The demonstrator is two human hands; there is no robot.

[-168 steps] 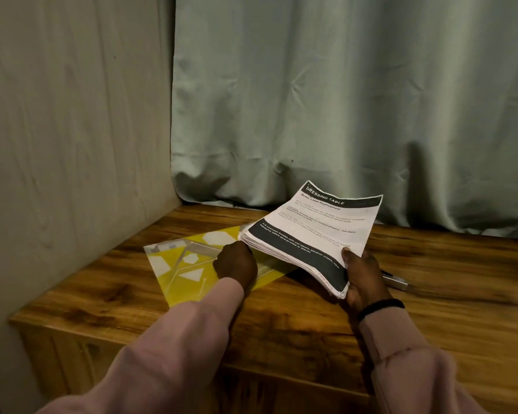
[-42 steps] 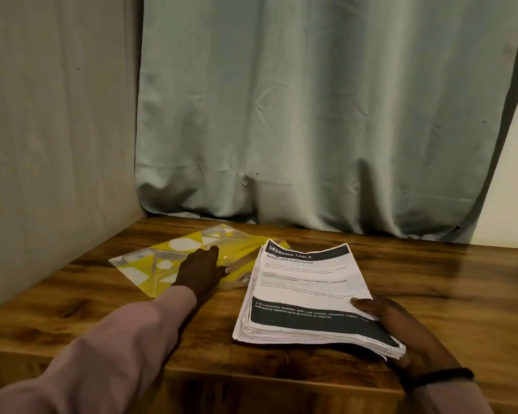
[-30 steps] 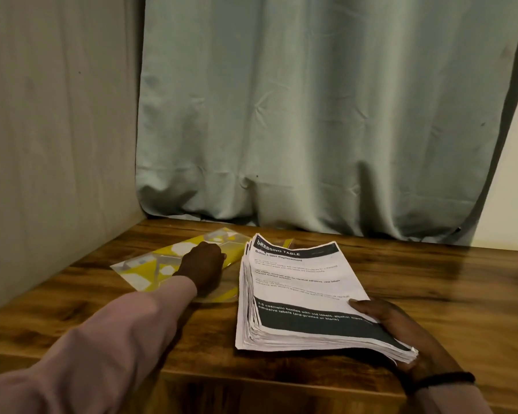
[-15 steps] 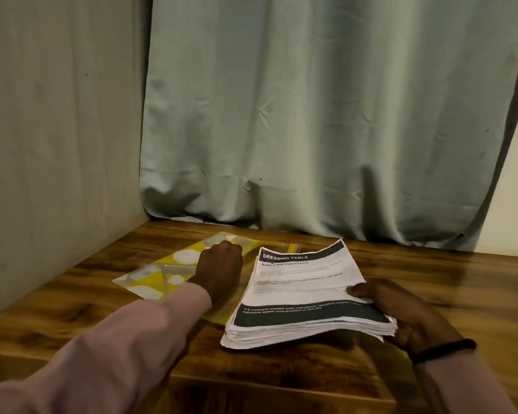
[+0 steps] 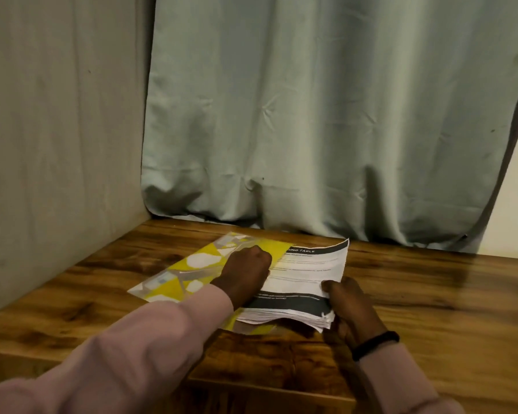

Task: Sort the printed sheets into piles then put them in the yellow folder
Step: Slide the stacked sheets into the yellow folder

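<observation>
A thick stack of printed sheets (image 5: 307, 276) with black bands and the heading "DRESSING TABLE" lies on the wooden table, its left part inside or over the yellow folder (image 5: 192, 268). The folder is yellow with white and clear shapes and lies flat at the left. My left hand (image 5: 245, 274) is curled at the folder's open edge, where the sheets meet it; whether it pinches the flap is hidden. My right hand (image 5: 352, 309) grips the stack's near right corner, thumb on top.
A beige wall (image 5: 57, 144) closes the left side and a pale green curtain (image 5: 326, 115) hangs behind the wooden table (image 5: 431, 294). The table's front edge runs just below my forearms. Bare wood lies to the right of the stack.
The stack has slid left, and its left part now overlaps the yellow folder. My left hand stayed at the folder's edge; my right hand moved left with the stack.
</observation>
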